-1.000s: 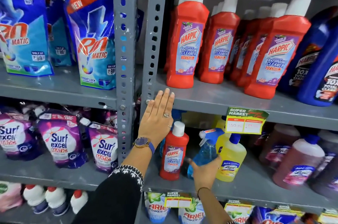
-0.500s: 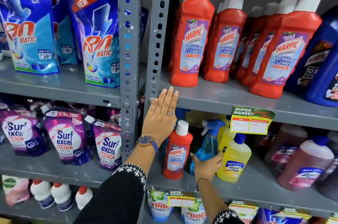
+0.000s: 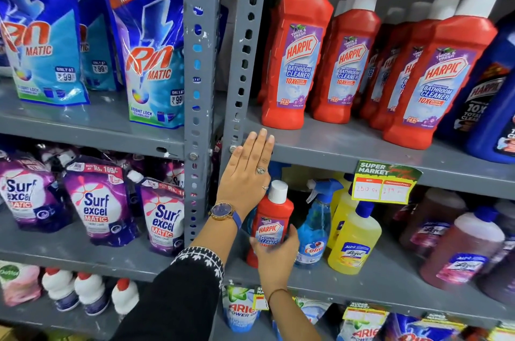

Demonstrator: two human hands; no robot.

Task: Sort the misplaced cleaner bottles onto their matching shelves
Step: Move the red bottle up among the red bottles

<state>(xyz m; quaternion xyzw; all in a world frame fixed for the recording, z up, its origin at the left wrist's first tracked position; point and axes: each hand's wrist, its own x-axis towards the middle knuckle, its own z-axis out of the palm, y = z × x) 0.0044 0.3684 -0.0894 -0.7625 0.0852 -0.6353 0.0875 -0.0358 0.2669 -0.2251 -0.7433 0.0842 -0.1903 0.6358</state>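
A small red Harpic bathroom-cleaner bottle (image 3: 274,212) with a white cap stands at the left end of the middle shelf (image 3: 376,285). My right hand (image 3: 274,257) is wrapped around its lower body from the front. My left hand (image 3: 248,173) lies flat and empty against the front edge of the upper shelf (image 3: 334,156), just above and left of the bottle. On that upper shelf stands a row of large red Harpic bottles (image 3: 298,62) with the same label.
Right of the small bottle stand a blue Colin spray bottle (image 3: 316,226), yellow Lizol bottles (image 3: 354,240) and pink Lizol bottles (image 3: 459,251). Blue Harpic bottles (image 3: 485,95) fill the upper shelf's right end. A price tag (image 3: 386,182) hangs from its edge. Detergent pouches (image 3: 150,56) occupy the left bay.
My right hand has left the blue spray bottle, moved left and closed around the small red Harpic bottle. My left hand has stayed flat on the shelf edge.
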